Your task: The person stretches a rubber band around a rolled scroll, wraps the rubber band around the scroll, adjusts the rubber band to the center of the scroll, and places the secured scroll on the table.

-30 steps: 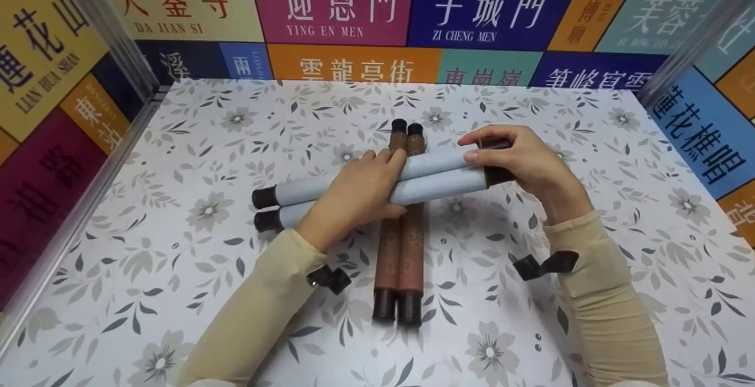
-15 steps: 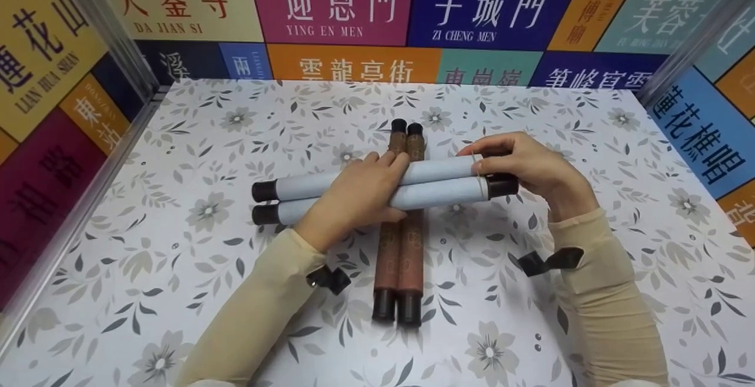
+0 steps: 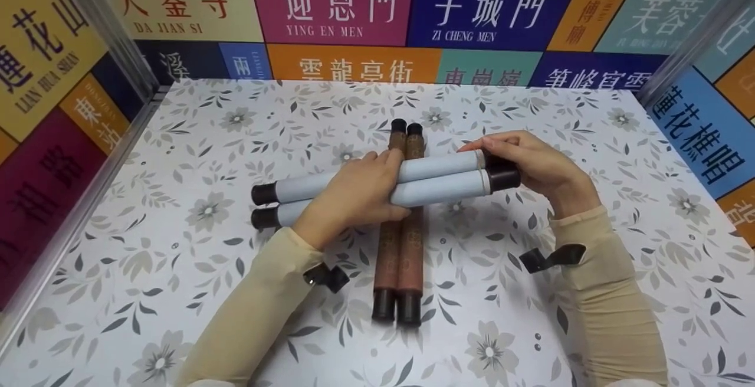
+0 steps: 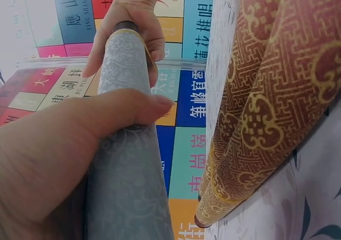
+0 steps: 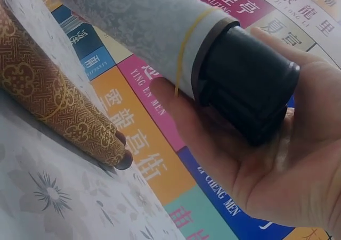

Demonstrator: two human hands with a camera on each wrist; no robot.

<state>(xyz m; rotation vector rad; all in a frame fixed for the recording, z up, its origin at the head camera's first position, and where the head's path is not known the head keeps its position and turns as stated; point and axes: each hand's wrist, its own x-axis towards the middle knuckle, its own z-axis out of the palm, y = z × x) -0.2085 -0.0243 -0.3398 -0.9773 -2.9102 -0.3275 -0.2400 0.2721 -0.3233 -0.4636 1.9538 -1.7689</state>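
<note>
My left hand [image 3: 360,189] grips the middle of a light-blue patterned scroll [image 3: 442,189], rolled up from both ends into two parallel rolls. In the left wrist view its thumb [image 4: 122,109] lies across the paper. At the scroll's right end, my right hand [image 3: 545,166] is curled round the dark end knobs [image 5: 250,69], thumb on the upper one. A thin yellow rubber band [image 5: 186,43] circles the rolls just inside that end, and in the right wrist view it reaches down to a fingertip. Beneath, crosswise, lies a brown scroll [image 3: 387,257] with gold patterning, also in two rolls.
A table [image 3: 236,316] with a white floral cover carries the scrolls. Behind it stands a wall panel [image 3: 336,3] of coloured blocks with lettering, and similar panels [image 3: 53,174] close off both sides. Black straps [image 3: 551,259] hang from both sleeved wrists.
My right thumb has shifted from the paper's edge back onto the dark knob. The rubber band now sits round the scroll's right end. My left hand keeps its hold on the middle.
</note>
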